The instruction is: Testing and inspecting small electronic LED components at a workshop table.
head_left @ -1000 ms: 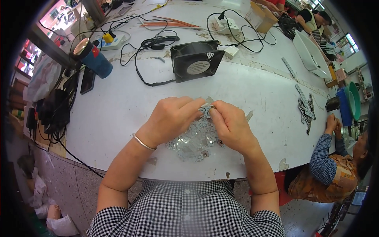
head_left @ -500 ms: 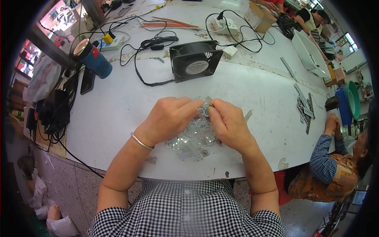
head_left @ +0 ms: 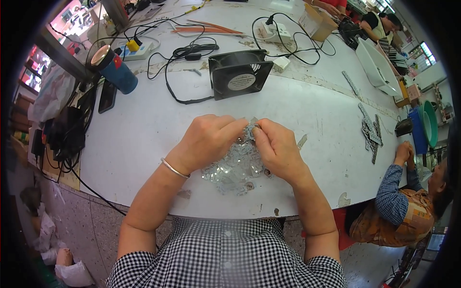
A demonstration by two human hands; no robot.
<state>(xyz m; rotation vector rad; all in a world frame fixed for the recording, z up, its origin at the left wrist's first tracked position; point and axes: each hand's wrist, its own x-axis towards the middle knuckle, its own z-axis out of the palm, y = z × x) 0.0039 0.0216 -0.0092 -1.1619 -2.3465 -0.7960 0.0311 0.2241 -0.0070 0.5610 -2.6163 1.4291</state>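
Observation:
Above a loose pile of small clear and silvery flat pieces, my two hands meet at the fingertips. A small silvery-grey piece with cut-out shapes is pinched between them; its exact kind cannot be made out. My left hand, with a silver bangle at the wrist, is closed on its left side, fingers curled. Thumb and forefinger of my right hand grip it from the right. The far part of the pile is partly hidden by my hands.
Beyond my hands stands a black square fan with its cable. A blue tumbler and a phone are at left. Grey strips lie at right, near a seated person. Power strips and cords spread across the back.
My hands have shifted very slightly, still pinching the piece together. The whole view has moved a little; nothing has been let go.

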